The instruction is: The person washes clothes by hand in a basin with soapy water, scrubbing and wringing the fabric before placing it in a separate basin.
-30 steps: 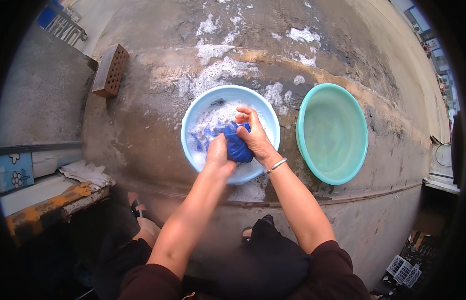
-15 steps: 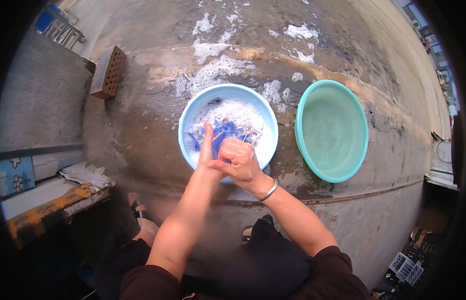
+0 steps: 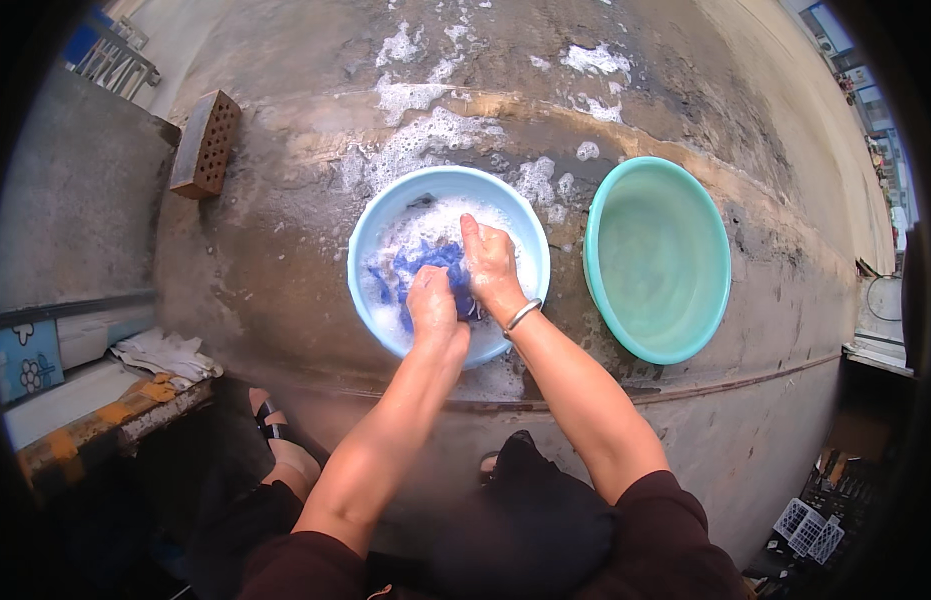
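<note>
Two bare hands work inside a pale blue basin (image 3: 385,205) in the head view, each closed on a blue cloth (image 3: 432,257) that lies wet and crumpled in the middle of the basin, among white suds (image 3: 495,212). The left hand (image 3: 432,303) is curled narrow around the near part of the cloth, toward the side of the basin closest to the person. The right hand (image 3: 492,268) is bent into a fist just beside it, over the right half of the basin, its thumb pointing away from the person and a fold of cloth bunched between the two hands; its fingertips are hidden. A silver bracelet (image 3: 523,316) circles the right wrist above the basin's near right rim. Right of the basin, near but apart from it, stands a green basin (image 3: 711,250). Beyond the basin, patches of foam (image 3: 440,135) spread over the wet concrete ground (image 3: 275,290). Well to the left of the basin and farther out is a brick (image 3: 207,145) with holes in its face. Left of the basin and nearer the person, a crumpled white cloth (image 3: 165,355) rests on a ledge (image 3: 115,412) with worn orange paint.
</note>
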Available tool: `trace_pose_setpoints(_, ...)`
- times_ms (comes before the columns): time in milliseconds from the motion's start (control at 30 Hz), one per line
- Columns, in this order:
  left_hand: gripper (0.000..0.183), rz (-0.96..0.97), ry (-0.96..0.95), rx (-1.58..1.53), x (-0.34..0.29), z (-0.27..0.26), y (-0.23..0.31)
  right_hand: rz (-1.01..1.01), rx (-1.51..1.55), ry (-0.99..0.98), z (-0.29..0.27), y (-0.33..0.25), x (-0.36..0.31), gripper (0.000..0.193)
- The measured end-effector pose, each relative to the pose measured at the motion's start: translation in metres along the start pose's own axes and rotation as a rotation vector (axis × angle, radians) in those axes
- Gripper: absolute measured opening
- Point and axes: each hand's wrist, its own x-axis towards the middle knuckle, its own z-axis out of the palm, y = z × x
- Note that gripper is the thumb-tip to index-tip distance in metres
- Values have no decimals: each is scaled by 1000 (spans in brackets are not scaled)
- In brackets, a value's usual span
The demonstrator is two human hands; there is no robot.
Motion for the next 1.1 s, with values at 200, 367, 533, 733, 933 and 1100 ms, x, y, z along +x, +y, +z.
trace_pose_setpoints(200, 15, 83, -85, 83, 24, -26, 17, -306, -114, -15, 31, -4, -59, 50)
trace_pose_setpoints(367, 10, 49, -56, 50, 6, 0, -5, 80, 12, -108, -4, 14, 15, 49)
trace_pose_setpoints(533, 18, -140, -186, -125, 3, -2, 25, -98, 618, -203, -17, 26, -27, 61)
trace_pose_setpoints(733, 35, -421, -348, -116, -18, -5, 14, -431, -4, -436, -32, -15, -26, 32)
trace_pose_setpoints(933, 39, -503, -611, -243, -6, -44, 22, -1080, -474, -631, -28, -72, -55, 41)
trace_pose_setpoints(1100, 38, -419, -628, -225, -29, -23, 38, -1210, -298, -605, -18, -88, -52, 31)
